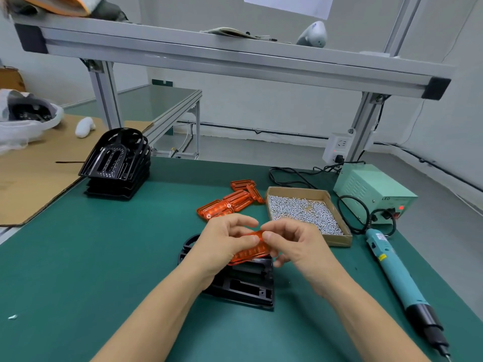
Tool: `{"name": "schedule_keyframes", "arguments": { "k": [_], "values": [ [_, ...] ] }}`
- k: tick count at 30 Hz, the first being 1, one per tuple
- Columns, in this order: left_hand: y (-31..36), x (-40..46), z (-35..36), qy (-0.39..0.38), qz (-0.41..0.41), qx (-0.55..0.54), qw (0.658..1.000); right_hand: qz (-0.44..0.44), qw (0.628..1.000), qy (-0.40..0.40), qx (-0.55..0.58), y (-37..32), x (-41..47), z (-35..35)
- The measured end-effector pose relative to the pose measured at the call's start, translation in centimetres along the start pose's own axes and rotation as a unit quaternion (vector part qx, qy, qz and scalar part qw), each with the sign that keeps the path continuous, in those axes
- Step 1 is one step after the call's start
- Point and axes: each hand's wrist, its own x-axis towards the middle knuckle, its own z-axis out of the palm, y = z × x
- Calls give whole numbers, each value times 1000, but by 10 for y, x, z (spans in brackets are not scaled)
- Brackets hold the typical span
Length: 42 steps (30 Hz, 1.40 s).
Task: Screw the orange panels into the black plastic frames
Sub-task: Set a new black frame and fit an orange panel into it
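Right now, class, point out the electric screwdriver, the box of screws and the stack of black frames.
electric screwdriver (391, 270): head view, on its teal barrel.
box of screws (338, 241): head view, on its near cardboard wall.
stack of black frames (115, 155): head view, on the top frame.

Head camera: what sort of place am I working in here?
Probably a factory assembly bench: a box of loose screws, an electric screwdriver wired to its power supply, and stacked black plastic frames on a green mat.
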Motion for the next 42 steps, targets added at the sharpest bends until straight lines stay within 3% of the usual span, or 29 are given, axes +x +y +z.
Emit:
{"name": "schedule_keyframes", "arguments": {
  "k": [4,8,14,20,28,36,42],
  "values": [
    [0,0,-10,10,11,-22,1000,28,999,26,36,3,0,-2],
    [0,-7,-23,-55,24,-14,998,58,992,56,94,6,0,-7],
    [-3,-7,-21,-2,47,-6,999,75,990,38,113,7,-2,-6],
    [-5,-8,-25,-19,37,-8,999,85,988,34,123,7,-1,-8],
    [-7,-13,-30,11,57,105,993,89,988,33,118,14,1,-8],
    [-10,-15,-33,33,67,221,972,61,997,48,-11,22,2,-10],
    [-13,-15,-32,-10,38,365,930,95,985,37,-139,25,0,-10]
  ]
}}
